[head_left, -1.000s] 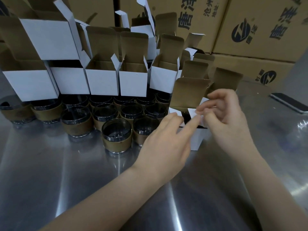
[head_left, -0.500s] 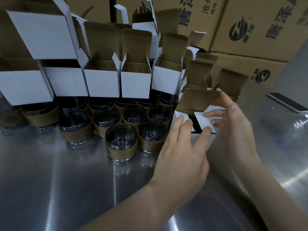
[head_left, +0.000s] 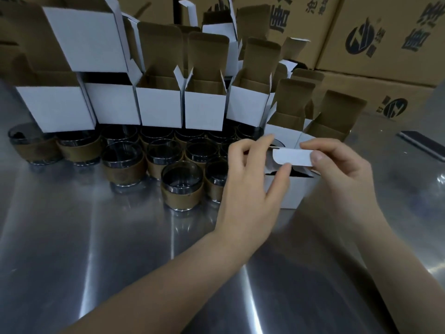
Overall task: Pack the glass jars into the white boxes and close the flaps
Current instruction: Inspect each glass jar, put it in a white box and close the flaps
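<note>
Hands meet centre-right: left hand (head_left: pixel 250 186) and right hand (head_left: pixel 339 172) each pinch one end of the tuck flap (head_left: pixel 291 157), over its white box (head_left: pixel 298 192).

Left hand (head_left: pixel 250 189), right hand (head_left: pixel 337 169) on flap (head_left: pixel 292 157)

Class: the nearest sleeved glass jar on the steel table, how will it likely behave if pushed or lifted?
The jar is squat and wide, so it probably slides on the shiny table rather than tipping. Glass: likely heavyish, breakable. Its brown sleeve should aid grip.
</note>
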Motion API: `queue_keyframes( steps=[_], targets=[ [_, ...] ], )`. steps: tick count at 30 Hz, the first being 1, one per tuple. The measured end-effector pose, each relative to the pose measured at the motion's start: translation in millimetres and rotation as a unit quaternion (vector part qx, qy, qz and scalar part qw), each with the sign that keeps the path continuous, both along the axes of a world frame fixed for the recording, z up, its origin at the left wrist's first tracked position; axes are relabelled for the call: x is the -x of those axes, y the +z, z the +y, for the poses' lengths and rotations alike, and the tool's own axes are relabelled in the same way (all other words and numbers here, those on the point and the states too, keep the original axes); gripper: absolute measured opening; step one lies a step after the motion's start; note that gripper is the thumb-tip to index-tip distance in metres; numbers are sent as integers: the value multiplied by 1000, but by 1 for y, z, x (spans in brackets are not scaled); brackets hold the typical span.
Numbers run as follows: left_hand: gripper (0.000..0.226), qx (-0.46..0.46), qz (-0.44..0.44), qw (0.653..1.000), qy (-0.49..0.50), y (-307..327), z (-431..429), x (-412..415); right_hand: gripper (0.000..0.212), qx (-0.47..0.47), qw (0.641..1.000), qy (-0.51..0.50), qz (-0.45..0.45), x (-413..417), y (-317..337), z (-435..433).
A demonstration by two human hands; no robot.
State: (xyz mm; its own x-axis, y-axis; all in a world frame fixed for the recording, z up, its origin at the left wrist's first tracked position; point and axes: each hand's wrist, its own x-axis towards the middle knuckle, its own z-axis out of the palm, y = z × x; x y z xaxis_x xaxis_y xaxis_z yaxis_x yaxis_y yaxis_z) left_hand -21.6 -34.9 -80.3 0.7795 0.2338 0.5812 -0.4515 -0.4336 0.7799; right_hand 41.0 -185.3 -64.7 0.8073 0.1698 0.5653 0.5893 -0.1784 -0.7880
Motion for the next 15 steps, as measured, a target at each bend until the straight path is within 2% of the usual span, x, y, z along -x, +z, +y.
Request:
queue_keyframes(
  steps=[6, 15],
  targets=[
    [23, -4, -30, 999, 29, 2, 6, -7, 25, 57, 997, 26, -50, 0, 4, -4],
    [18, -53, -78, 995, 45, -1, 10, -9, 22, 116, 990, 58, -56, -3, 10, -13]
  ],
)
